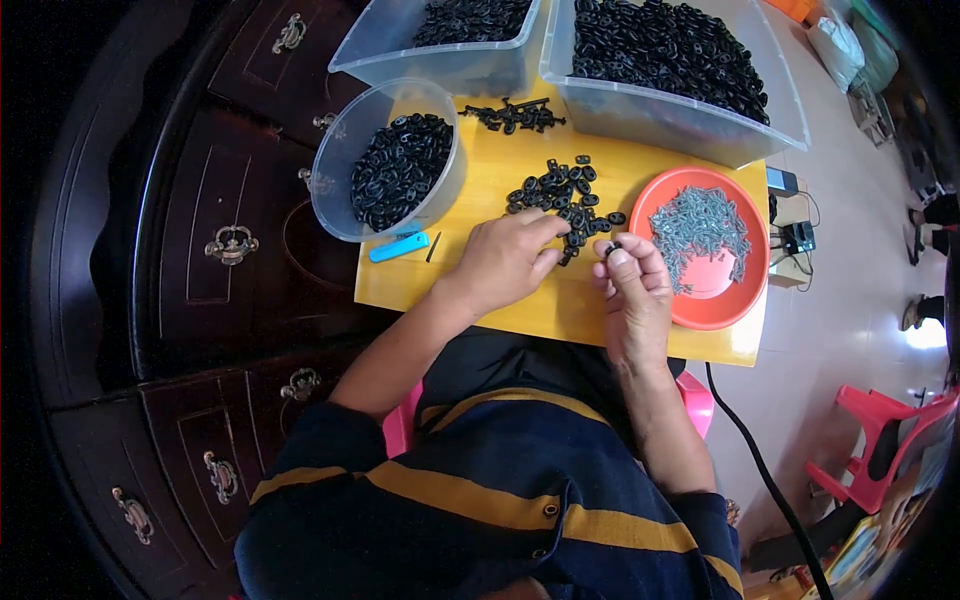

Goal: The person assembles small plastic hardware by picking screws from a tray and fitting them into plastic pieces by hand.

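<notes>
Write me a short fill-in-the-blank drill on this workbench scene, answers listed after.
1. The small metal screws lie in a round dish coloured ____.
2. The right hand pinches a small ____ part at its fingertips.
3. The left hand rests on a board coloured ____.
4. Beside the round clear tub lies a ____ lighter.

Answers: orange; black; yellow; blue

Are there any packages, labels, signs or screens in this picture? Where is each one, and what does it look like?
No screens, signs or readable labels show. The nearest such things:
Pale wrapped bags: on the floor at the upper right, soft and whitish-green.
Colourful flat thing, perhaps a printed box: lower right corner by the red chair, too blurred to tell.
Small dark block with cables: on a stand right of the yellow table, boxy, no display visible.
</notes>
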Demonstrator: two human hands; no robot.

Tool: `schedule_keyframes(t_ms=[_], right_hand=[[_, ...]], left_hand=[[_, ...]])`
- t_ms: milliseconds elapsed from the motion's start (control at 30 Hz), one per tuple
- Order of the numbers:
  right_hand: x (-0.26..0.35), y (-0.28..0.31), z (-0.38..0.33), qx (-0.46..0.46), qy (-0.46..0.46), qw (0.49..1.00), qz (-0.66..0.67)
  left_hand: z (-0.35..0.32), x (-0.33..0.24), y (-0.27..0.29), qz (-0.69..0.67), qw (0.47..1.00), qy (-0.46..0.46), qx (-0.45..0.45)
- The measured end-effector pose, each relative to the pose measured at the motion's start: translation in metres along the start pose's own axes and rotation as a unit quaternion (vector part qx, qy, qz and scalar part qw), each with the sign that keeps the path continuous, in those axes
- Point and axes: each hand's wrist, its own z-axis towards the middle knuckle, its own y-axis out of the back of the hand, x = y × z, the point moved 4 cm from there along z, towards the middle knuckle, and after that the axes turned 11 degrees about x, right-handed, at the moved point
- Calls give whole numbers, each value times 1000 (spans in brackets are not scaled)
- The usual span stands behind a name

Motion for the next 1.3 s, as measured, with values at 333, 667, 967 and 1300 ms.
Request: schedule_keyframes(t_ms=[333, 667, 967, 1300], right_hand=[[5, 5, 1, -7, 34, 998, 43], [4, 3, 1, -3, 26, 999, 29], [5, 2, 1, 3, 29, 1000, 10], [4, -1, -2, 1, 19, 1000, -9]], left_hand=[[5, -1, -8, 4, 1000, 1, 5], [8, 4, -5, 22, 999, -22, 23], [11, 6, -10, 69, 995, -67, -38], [3, 18, -4, -325, 942, 42, -77]])
